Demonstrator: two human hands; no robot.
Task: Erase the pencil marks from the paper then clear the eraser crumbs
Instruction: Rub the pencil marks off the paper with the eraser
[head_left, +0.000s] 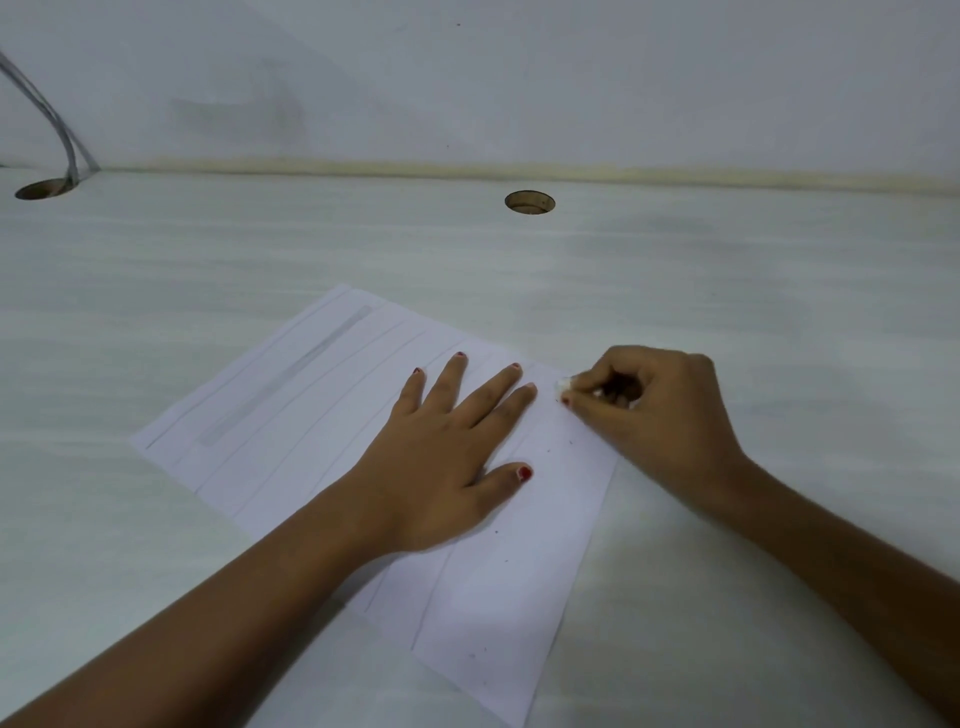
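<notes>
While the left hand (447, 457) lies flat and open on the paper (291, 395), the right hand (654, 410) pinches a small white eraser (563, 384) at the paper's edge

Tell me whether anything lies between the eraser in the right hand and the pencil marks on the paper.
Yes: the left hand lies flat on the paper, directly between the eraser, pinched by the right hand at the sheet's right edge, and the pencil marks farther left. Nothing else visible lies between them.
</notes>
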